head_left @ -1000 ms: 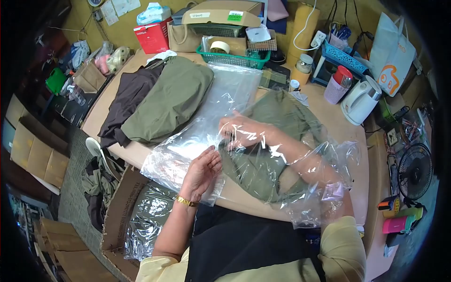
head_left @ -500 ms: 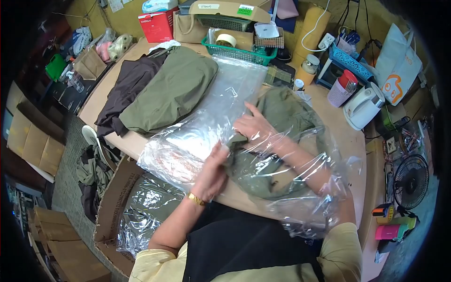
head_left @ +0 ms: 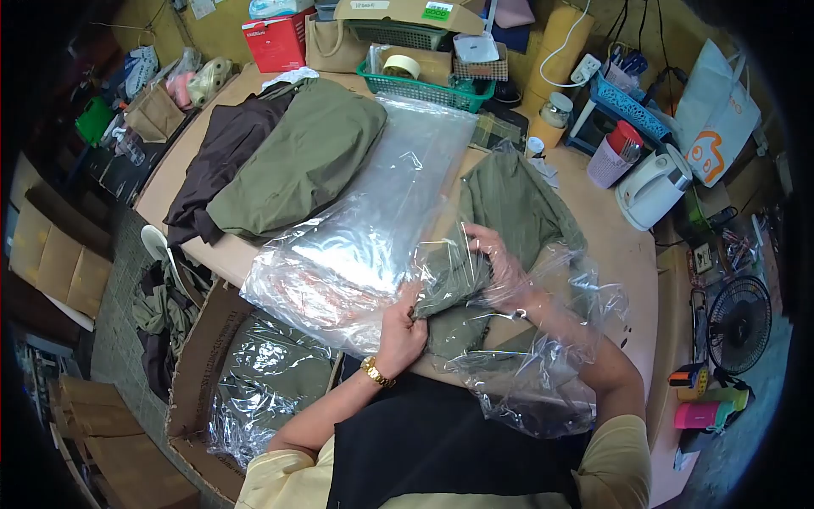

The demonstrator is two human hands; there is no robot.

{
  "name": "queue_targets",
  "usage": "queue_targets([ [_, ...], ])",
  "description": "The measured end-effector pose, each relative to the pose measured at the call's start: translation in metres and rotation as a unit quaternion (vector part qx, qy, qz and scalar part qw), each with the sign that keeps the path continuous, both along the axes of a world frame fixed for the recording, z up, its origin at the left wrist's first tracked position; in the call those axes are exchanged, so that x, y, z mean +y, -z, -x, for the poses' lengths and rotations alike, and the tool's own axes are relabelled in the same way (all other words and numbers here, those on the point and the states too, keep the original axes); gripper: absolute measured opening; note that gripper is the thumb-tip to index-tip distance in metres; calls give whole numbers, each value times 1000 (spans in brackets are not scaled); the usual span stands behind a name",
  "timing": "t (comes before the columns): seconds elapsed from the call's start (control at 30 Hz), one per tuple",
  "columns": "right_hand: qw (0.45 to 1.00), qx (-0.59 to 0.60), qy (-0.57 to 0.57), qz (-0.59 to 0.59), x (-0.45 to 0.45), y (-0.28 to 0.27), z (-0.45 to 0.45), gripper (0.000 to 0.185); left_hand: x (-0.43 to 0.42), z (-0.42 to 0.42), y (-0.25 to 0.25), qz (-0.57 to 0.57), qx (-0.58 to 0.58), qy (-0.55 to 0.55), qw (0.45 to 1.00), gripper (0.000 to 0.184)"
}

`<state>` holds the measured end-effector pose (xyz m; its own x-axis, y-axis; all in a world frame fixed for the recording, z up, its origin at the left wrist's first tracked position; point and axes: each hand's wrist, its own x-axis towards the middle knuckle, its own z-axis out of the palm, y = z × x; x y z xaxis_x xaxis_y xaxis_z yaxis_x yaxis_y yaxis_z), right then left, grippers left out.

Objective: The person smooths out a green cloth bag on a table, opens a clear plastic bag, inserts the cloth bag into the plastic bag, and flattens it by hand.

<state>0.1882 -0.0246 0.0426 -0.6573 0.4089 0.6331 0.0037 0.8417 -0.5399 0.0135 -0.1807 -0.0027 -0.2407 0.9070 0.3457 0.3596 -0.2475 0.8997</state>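
An olive garment [head_left: 513, 199] lies bunched on the right half of the table, partly inside a clear plastic bag [head_left: 530, 382]. My left hand [head_left: 404, 332], with a gold watch on its wrist, is closed on the near left edge of the garment and bag. Inside the plastic, my right hand [head_left: 500, 270] has its fingers spread over the garment's folded part. Flat clear plastic bags [head_left: 365, 229] lie left of my hands. Farther left, another olive garment [head_left: 301, 161] overlaps a dark brown one [head_left: 225, 148].
A cardboard box [head_left: 199, 373] with plastic-wrapped olive items stands below the table's left edge. Along the back are a green basket [head_left: 424, 88] and a red box [head_left: 278, 44]. A white kettle [head_left: 653, 188] and a pink cup holder [head_left: 609, 165] stand at the right.
The garment's near end has been drawn toward my left hand, which has closed on its edge. My right hand has shifted right and slightly down inside the bag.
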Motion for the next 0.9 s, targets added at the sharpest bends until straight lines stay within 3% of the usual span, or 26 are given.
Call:
queue_targets([
  [0.07,999,4,7,-39,5,4,-3,55,-1,0,-1,-5,35,5,999,49],
  [0.13,997,9,16,-76,4,-1,-5,51,-3,0,-7,77,-69,15,995,48],
  [0.17,994,-14,8,-108,0,-11,-7,45,-3,-1,-10,78,-68,17,995,48],
  [0.23,990,-38,0,-139,-5,-16,-6,39,0,-6,-15,16,-177,-15,984,45],
  [0.3,997,-73,-15,31,-11,-12,-3,36,0,-2,-9,21,-148,1,989,42],
  [0.37,995,-65,-15,78,-13,-19,6,30,-1,0,-2,26,-119,16,992,38],
  [0.43,990,-56,-18,125,-5,-21,9,25,-2,2,1,26,-66,-7,997,22],
  [0.5,995,-92,-18,-35,13,-18,7,14,-2,1,4,18,-45,-14,999,21],
  [0.53,993,-63,34,-92,11,-26,13,12,-2,0,4,11,-26,-19,999,20],
  [0.57,993,-63,34,-92,14,-26,18,12,-3,0,4,11,-26,-19,999,20],
  [0.63,999,-31,30,14,28,-24,28,16,-5,1,1,56,-43,22,997,30],
  [0.67,982,-140,-12,128,38,-27,28,20,-5,0,-2,56,-43,23,997,30],
  [0.7,982,-139,-12,129,44,-31,29,20,-4,-1,-5,34,-27,27,999,35],
  [0.77,944,-320,-79,30,45,-53,35,31,-5,-2,-10,12,-11,31,999,40],
  [0.83,951,-282,-108,59,53,-44,37,39,-6,-4,-13,55,-16,43,997,58],
  [0.9,914,-367,-155,83,47,-61,39,45,-4,-6,-11,31,-8,33,999,65],
])
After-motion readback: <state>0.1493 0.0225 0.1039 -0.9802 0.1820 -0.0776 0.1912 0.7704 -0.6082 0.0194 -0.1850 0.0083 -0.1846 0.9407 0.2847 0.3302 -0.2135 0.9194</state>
